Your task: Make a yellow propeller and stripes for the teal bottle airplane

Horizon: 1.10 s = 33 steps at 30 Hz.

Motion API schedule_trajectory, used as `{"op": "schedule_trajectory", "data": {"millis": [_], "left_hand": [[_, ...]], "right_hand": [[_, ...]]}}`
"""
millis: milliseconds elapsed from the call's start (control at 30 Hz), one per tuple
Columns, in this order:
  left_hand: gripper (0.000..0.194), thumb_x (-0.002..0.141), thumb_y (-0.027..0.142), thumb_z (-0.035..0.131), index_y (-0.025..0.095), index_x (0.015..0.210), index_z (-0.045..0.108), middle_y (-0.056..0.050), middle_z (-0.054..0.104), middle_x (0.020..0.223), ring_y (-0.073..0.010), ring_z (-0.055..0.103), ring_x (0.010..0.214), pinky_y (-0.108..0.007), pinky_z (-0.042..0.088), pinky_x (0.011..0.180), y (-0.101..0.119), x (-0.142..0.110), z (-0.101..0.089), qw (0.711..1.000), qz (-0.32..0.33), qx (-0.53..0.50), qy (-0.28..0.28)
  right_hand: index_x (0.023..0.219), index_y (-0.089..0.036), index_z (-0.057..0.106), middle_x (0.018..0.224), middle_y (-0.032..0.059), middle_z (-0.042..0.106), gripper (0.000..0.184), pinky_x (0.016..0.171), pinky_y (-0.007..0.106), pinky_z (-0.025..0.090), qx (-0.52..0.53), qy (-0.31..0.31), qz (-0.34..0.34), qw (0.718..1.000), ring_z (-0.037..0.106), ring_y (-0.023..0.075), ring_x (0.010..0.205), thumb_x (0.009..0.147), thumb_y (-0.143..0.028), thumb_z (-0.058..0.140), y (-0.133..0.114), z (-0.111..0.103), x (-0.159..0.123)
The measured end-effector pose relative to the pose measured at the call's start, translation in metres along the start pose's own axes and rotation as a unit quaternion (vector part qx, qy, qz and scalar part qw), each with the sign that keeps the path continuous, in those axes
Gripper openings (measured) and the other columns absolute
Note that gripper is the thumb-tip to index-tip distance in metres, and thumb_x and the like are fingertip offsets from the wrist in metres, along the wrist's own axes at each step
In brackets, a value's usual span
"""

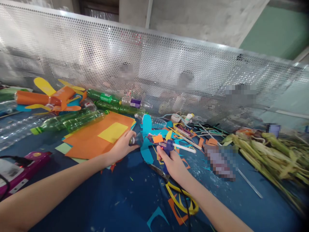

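Blue paper blades [146, 156] spread around the clear bottle piece [138, 139] in the middle of the scene. In this head view, the left hand [126, 141] grips that piece at its dark end, on the left; the fingers hide part of it. The right hand [172, 162] is clenched around the purple glue gun [166, 146], from which a white glue stick [185, 148] juts right. The gun's front overlaps the blades, and with an orange scrap [158, 139] there, whether the tip touches them is hard to make out. The gun's lower handle is partly covered by the hand. Both forearms are cut off by the near edge, and the purple power strip [29, 170] by the left one. A blurred patch covers something on the right.

The yellow-handled scissors [182, 203] lie just near of the gun, its black cord crossing the handles. Orange sheets [84, 145] lie left, beneath the left hand and wrist. Green bottles [84, 120] and an orange pinwheel [60, 98] stand beyond; dry husks [267, 151] fill the far right. A perforated metal screen [101, 54] blocks clear sight of the far side.
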<state>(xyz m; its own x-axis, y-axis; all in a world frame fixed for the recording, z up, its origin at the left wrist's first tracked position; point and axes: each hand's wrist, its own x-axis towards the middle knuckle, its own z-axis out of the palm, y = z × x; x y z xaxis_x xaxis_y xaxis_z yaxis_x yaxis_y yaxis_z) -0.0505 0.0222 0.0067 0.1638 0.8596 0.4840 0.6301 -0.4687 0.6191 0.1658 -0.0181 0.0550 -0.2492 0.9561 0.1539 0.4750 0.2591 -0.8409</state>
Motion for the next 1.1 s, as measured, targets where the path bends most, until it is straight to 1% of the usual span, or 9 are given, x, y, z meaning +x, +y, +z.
{"op": "schedule_trajectory", "data": {"millis": [100,200,333,600,833,900,1100], "left_hand": [[0.027,0.074,0.027,0.062,0.022,0.091,0.042,0.002,0.048,0.081,-0.0142,0.049,0.069,-0.027,0.039,0.064,0.0,0.0,-0.001,1.0,0.001,-0.001,-0.005],[0.028,0.074,0.027,0.062,0.022,0.093,0.042,0.002,0.049,0.081,-0.0146,0.05,0.07,-0.028,0.039,0.065,0.0,0.0,-0.001,1.0,-0.001,-0.002,-0.006],[0.028,0.074,0.028,0.062,0.022,0.092,0.041,0.002,0.05,0.081,-0.0151,0.05,0.07,-0.028,0.039,0.065,0.0,0.001,-0.001,1.0,-0.005,-0.001,-0.008],[0.025,0.075,0.026,0.061,0.022,0.089,0.041,0.001,0.05,0.086,-0.0154,0.05,0.074,-0.028,0.039,0.068,0.004,0.001,-0.003,1.0,-0.006,0.002,-0.014],[0.026,0.075,0.027,0.061,0.022,0.09,0.041,0.001,0.051,0.086,-0.015,0.049,0.072,-0.027,0.039,0.066,0.003,0.001,-0.003,1.0,-0.004,0.004,-0.015],[0.026,0.075,0.028,0.061,0.022,0.09,0.041,0.001,0.051,0.087,-0.0152,0.049,0.072,-0.028,0.039,0.066,0.003,0.001,-0.003,1.0,-0.004,0.006,-0.012],[0.027,0.074,0.026,0.062,0.022,0.091,0.041,0.002,0.051,0.082,-0.015,0.05,0.072,-0.028,0.039,0.066,0.003,0.001,-0.002,1.0,-0.014,0.003,-0.009]], "right_hand": [[0.061,-0.02,0.047,0.059,-0.0003,0.05,0.042,0.06,0.028,0.037,-0.033,0.023,0.026,0.999,0.047,0.0163,0.061,0.081,-0.056,0.041,0.001,-0.006,0.0],[0.062,-0.019,0.047,0.058,-0.0006,0.05,0.042,0.058,0.027,0.037,-0.05,0.035,0.031,0.998,0.046,0.016,0.059,0.081,-0.056,0.041,0.004,-0.013,0.0],[0.061,-0.02,0.045,0.057,-0.0008,0.048,0.042,0.055,0.027,0.035,-0.046,0.026,0.028,0.998,0.046,0.0162,0.058,0.081,-0.056,0.04,0.005,-0.014,0.001],[0.06,-0.02,0.045,0.059,0.0002,0.051,0.042,0.058,0.028,0.037,-0.035,-0.007,-0.014,0.999,0.047,0.0162,0.059,0.084,-0.053,0.037,0.001,-0.004,0.001],[0.064,-0.021,0.044,0.059,-0.0014,0.046,0.04,0.058,0.028,0.036,-0.035,0.007,0.017,0.999,0.046,0.0163,0.06,0.082,-0.056,0.039,0.007,-0.009,0.002],[0.065,-0.02,0.045,0.059,-0.0016,0.046,0.04,0.058,0.028,0.036,-0.034,0.009,0.014,0.999,0.045,0.016,0.06,0.082,-0.056,0.039,0.008,-0.012,0.002],[0.054,-0.021,0.044,0.049,-0.0015,0.046,0.045,0.05,0.027,0.032,-0.068,0.025,0.022,0.997,0.043,0.0152,0.051,0.08,-0.056,0.041,0.007,-0.02,0.003]]}}
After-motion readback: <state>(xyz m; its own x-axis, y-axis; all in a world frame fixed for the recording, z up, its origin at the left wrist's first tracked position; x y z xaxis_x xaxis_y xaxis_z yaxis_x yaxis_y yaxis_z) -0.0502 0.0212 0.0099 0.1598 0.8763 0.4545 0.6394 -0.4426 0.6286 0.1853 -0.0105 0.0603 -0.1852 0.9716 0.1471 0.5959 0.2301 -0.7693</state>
